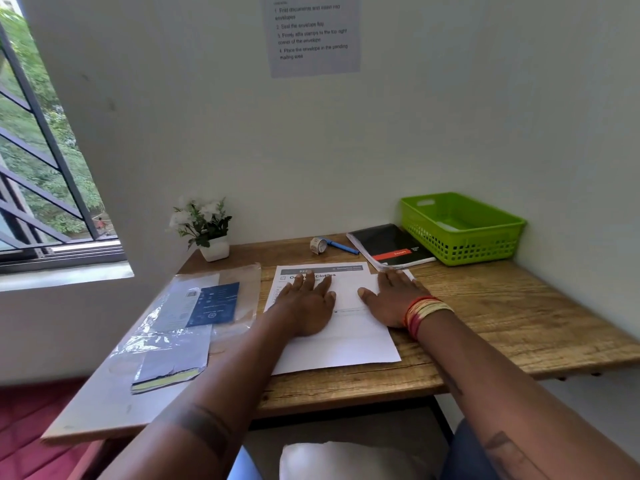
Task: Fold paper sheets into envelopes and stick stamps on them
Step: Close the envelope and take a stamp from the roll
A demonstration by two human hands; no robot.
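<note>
Bare desk [485,327] is left right of the sheet [343,344]. The back edge is lined by a plant [204,226], tape roll [318,245], pen [343,247], notebook [391,249] and basket [462,228]. The left side is covered by what seem plastic sleeves [180,327].

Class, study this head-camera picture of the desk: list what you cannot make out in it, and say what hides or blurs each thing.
- Paper sheet: its heading is partly covered by the left hand; the right hand covers its right edge.
- Green basket: its wall hides most of the contents.
- Tape roll: too small to tell whether it holds stamps.
- Wall notice: its top is cut off by the frame edge.
</note>
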